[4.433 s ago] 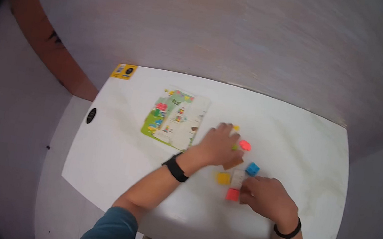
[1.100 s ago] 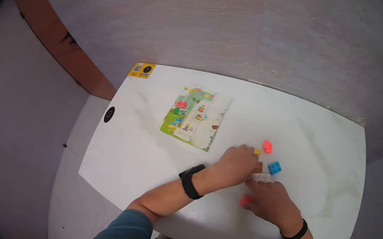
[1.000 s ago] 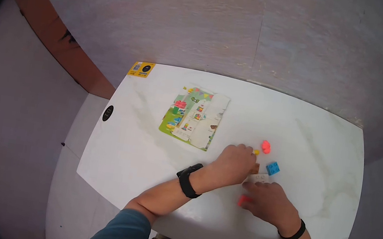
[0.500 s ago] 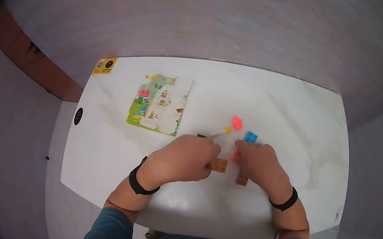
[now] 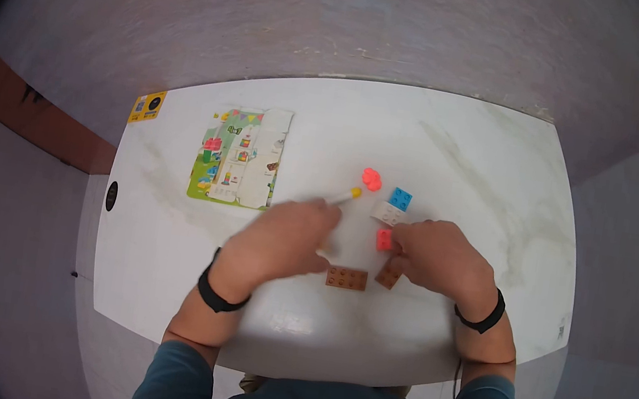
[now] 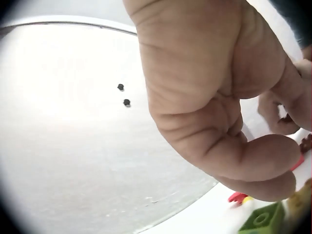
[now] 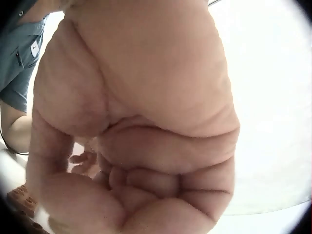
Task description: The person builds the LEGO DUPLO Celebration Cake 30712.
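My left hand (image 5: 282,235) is spread over the table, blurred, its thumb apart from its fingers. The thumb tip is right beside a long brown brick (image 5: 347,278), and a white stick with a yellow tip (image 5: 355,192) shows past the fingers. In the left wrist view, a green brick (image 6: 263,219) lies below the loosely bent fingers, a yellow brick (image 6: 301,201) beside it. My right hand (image 5: 446,258) pinches a pink brick (image 5: 384,239) at its right side. A second brown brick (image 5: 389,273) lies partly under that hand. The curled right fingers (image 7: 161,187) hide what is behind them.
A white brick (image 5: 390,213) and a blue brick (image 5: 400,199) lie just beyond the right hand. Farther back is a pink flower-shaped piece (image 5: 372,179). An illustrated instruction sheet (image 5: 240,157) lies at the left of the white table (image 5: 487,166).
The head view has turned and shifted. My left hand has drawn away from the long brown brick, more of which now shows. The white brick now shows beside the blue one.
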